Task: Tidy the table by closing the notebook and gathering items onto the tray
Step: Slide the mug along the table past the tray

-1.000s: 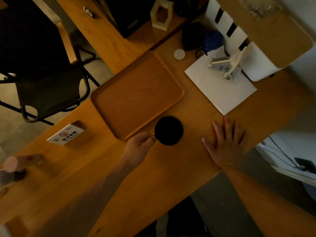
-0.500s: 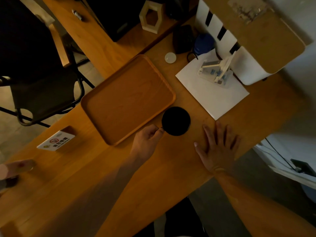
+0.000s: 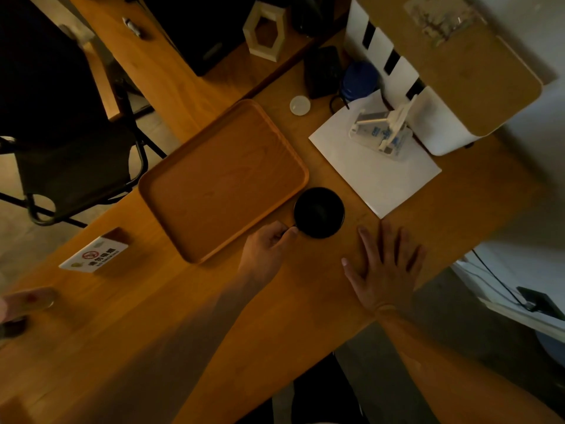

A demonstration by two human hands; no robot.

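Beside the near right corner of the empty rectangular wooden tray (image 3: 223, 182), the left hand (image 3: 266, 249) pinches the round black mug (image 3: 319, 212) by its handle; rigid, probably breakable, best carried upright. The right hand (image 3: 386, 267) lies spread flat.

Dim warm light, soft wide-angle blur

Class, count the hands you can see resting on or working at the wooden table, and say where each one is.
2. The left hand pinches the handle of the black mug beside the tray. The right hand lies flat on the table, below the white paper.
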